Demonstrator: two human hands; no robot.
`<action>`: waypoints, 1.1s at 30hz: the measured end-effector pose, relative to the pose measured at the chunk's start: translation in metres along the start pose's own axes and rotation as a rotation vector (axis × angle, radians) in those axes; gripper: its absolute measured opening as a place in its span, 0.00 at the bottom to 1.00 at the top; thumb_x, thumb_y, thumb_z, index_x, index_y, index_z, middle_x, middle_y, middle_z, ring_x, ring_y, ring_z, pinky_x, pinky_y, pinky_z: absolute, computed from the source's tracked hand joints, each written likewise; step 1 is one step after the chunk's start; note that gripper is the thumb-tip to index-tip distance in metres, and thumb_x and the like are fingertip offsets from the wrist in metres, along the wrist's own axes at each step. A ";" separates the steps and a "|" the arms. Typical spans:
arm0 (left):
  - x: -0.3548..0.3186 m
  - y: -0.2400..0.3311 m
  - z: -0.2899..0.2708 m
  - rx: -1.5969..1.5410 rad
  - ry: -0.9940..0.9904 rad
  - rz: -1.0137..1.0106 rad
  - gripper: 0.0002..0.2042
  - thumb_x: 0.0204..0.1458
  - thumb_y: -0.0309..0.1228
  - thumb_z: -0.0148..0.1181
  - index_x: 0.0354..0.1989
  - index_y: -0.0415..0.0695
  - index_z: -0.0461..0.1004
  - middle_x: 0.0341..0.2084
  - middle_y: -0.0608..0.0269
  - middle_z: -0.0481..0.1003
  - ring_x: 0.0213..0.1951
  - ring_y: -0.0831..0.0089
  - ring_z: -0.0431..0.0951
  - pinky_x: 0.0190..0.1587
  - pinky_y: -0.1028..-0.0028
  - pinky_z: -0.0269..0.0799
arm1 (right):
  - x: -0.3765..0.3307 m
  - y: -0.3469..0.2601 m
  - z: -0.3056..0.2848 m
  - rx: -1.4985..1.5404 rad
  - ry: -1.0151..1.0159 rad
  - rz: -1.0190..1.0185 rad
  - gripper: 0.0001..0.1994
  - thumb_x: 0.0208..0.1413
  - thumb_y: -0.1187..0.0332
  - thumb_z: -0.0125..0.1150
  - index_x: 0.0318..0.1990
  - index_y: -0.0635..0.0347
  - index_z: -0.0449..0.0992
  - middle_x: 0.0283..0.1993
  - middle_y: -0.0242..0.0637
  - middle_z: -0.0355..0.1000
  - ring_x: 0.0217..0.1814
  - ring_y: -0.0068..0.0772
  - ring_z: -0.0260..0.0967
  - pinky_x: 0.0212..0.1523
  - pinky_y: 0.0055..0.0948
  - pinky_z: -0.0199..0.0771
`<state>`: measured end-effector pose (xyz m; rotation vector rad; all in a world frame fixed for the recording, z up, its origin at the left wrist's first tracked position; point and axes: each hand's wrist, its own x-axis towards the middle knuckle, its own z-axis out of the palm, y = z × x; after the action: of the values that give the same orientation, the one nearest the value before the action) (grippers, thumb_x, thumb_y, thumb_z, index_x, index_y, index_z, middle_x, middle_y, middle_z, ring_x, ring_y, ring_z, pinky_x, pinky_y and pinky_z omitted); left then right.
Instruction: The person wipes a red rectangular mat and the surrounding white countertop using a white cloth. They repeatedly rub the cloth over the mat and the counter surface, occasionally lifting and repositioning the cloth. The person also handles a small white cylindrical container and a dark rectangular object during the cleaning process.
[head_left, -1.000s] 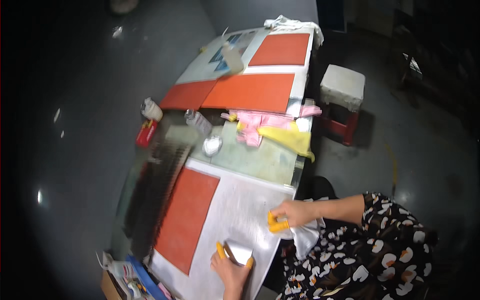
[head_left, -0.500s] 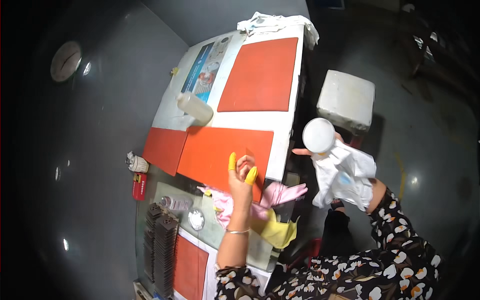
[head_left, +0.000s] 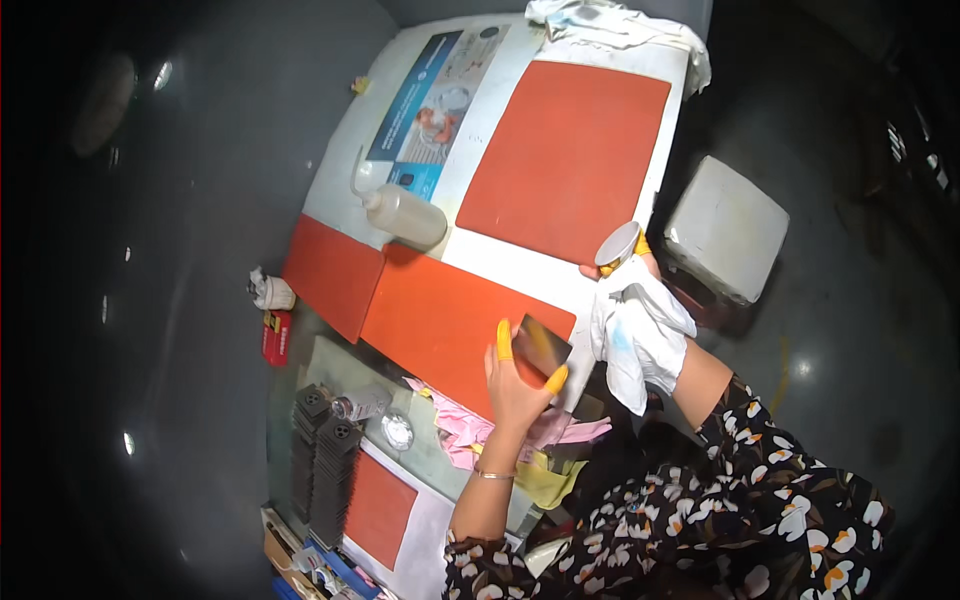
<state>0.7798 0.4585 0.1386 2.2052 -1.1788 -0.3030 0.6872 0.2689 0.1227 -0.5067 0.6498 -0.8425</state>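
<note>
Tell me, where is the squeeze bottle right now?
In the head view the squeeze bottle lies on its side on the white table, left of the big orange mat.

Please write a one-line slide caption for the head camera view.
Left hand holds a small dark plate over an orange mat; right hand grips a white cloth.

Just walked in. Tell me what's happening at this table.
A person in a flowered top stands over a long white table laid with orange-red mats. The left hand, with yellow caps on two fingertips, holds a small dark square plate above the near orange-red mat. The right hand grips a crumpled white cloth and a small white cup-like piece. A clear squeeze bottle lies nearby.
</note>
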 end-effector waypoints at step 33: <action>0.047 0.053 0.114 0.199 0.173 -0.158 0.33 0.40 0.37 0.64 0.54 0.32 0.60 0.59 0.53 0.57 0.53 0.58 0.59 0.50 0.60 0.51 | 0.124 -0.009 0.046 -1.901 -1.036 -0.535 0.12 0.47 0.61 0.58 0.32 0.61 0.73 0.22 0.45 0.72 0.25 0.46 0.72 0.26 0.40 0.69</action>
<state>0.7184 0.3521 0.0855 2.4475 -0.9793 -0.0578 0.7760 0.1706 0.1208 -2.6844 0.1123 -0.0543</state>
